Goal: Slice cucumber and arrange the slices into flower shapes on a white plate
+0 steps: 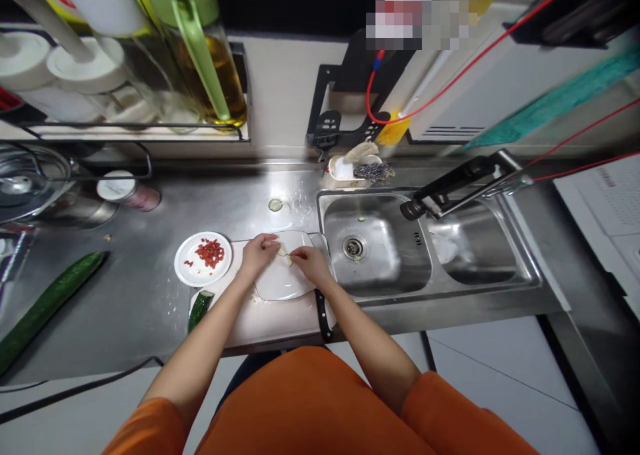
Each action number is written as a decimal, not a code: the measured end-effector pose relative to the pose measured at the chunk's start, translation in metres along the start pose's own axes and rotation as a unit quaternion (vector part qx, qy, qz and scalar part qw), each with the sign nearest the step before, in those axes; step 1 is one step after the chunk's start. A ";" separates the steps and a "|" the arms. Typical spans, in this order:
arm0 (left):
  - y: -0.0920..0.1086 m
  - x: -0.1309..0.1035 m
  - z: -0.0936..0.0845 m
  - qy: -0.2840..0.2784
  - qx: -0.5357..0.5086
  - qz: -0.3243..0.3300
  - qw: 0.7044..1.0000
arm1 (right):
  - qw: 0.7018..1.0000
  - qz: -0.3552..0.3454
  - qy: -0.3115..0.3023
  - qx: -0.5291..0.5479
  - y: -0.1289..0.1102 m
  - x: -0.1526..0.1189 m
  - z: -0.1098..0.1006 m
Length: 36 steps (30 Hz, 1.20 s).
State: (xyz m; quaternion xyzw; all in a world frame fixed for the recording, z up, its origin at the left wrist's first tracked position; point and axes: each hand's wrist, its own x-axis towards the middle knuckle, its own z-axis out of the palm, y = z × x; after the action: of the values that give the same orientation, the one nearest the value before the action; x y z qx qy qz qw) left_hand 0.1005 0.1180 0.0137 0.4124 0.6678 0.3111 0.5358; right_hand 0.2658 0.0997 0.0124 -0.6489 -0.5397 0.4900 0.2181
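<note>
Above the white squarish plate [285, 288], my left hand [257, 256] and my right hand [311, 265] face each other, fingertips pinched. Between them is a thin pale cucumber slice [283, 250], gripped on both sides; its exact shape is too small to make out. The plate rests on a white cutting board [250, 328]. A knife with a black handle [323, 314] lies at the board's right side, its blade mostly hidden by the plate. Left of my left forearm is a cut piece of cucumber [200, 310]. A round white plate [180, 260] holds small red pieces [210, 253] resembling goji berries.
A long whole cucumber [50, 308] lies on the steel counter at left. One round slice [275, 204] sits behind the plate. To the right is a double sink [385, 268] with a black faucet [445, 188]. A rack holds an oil bottle [215, 75]; a can [129, 190] stands below.
</note>
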 end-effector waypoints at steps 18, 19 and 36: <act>-0.010 0.032 0.016 0.061 0.320 0.218 0.920 | 0.967 -0.007 0.056 -0.250 -0.013 0.024 0.022; -0.011 0.032 0.016 0.065 0.323 0.222 0.917 | 0.963 -0.010 0.058 -0.263 -0.014 0.024 0.023; -0.043 -0.012 0.018 0.007 0.420 0.267 0.867 | 0.916 -0.153 0.023 -0.370 0.014 -0.028 0.028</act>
State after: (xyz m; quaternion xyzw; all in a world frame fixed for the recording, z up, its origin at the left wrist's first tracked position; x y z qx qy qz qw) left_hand 0.1097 0.0869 -0.0223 0.7588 0.6035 0.1358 0.2039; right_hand 0.2497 0.0631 0.0006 -0.6035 -0.7702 0.2010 0.0467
